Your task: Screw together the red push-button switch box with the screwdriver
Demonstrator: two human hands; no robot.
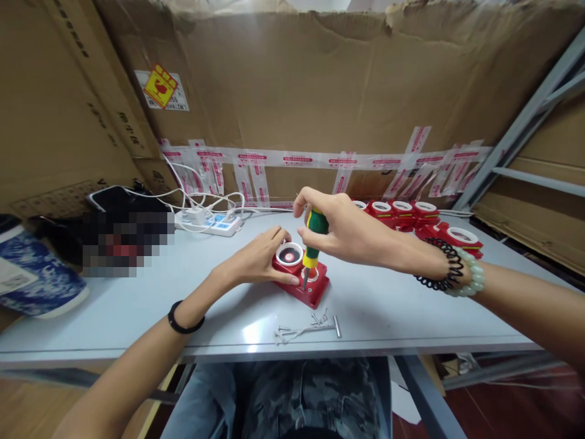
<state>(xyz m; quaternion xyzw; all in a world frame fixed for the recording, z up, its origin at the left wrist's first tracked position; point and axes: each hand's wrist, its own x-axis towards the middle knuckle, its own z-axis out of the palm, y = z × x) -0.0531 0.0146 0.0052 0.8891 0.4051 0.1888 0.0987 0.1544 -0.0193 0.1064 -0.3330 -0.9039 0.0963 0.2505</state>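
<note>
At frame centre our left hand (260, 259) clamps the red unit (302, 274) on the table (137, 305); our right hand (342, 228) grips the screwdriver (313, 244) upright; loose screws (304, 326) lie below.

1. A white power strip (218, 224) with white cables lies at centre left on the grey tabletop (137, 305).
2. A row of red units (414, 213) sits at centre right.
3. Loose screws (304, 326) lie near the front edge.
4. Cardboard sheets (320, 85) fill the upper frame, with printed tape strips (315, 160) across them.
5. A blue-and-white bag (31, 274) rests at far left.
</note>
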